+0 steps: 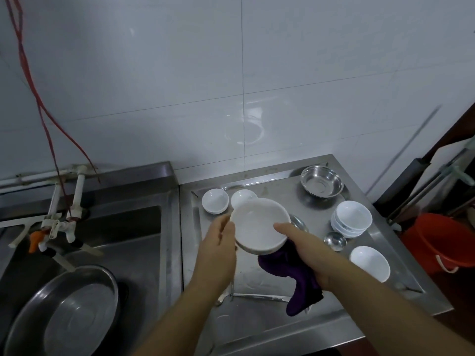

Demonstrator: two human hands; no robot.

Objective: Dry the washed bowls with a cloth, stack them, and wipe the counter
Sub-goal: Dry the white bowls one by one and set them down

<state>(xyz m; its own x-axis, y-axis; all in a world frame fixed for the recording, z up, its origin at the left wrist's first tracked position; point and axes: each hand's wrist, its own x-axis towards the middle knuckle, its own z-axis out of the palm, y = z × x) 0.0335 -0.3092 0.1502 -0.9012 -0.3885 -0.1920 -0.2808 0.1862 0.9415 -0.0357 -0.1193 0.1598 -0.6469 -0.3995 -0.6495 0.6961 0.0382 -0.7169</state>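
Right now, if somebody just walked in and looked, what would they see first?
Probably the big white bowl held up in the middle over the metal counter, with the left hand on its left rim and the right hand on its right side, holding a purple cloth under it. Next, the stack of white bowls on the counter's right side, and the large steel basin in the sink at lower left.

Person, head-camera view: two forearms and two hands visible only. Left hand (pixel 218 242): bare, no glove, no ring seen. Right hand (pixel 305 249): bare, no glove. Both forearms bare to frame edge; no sleeve, cuff, watch or band in view. Fingernails too blurred to tell.
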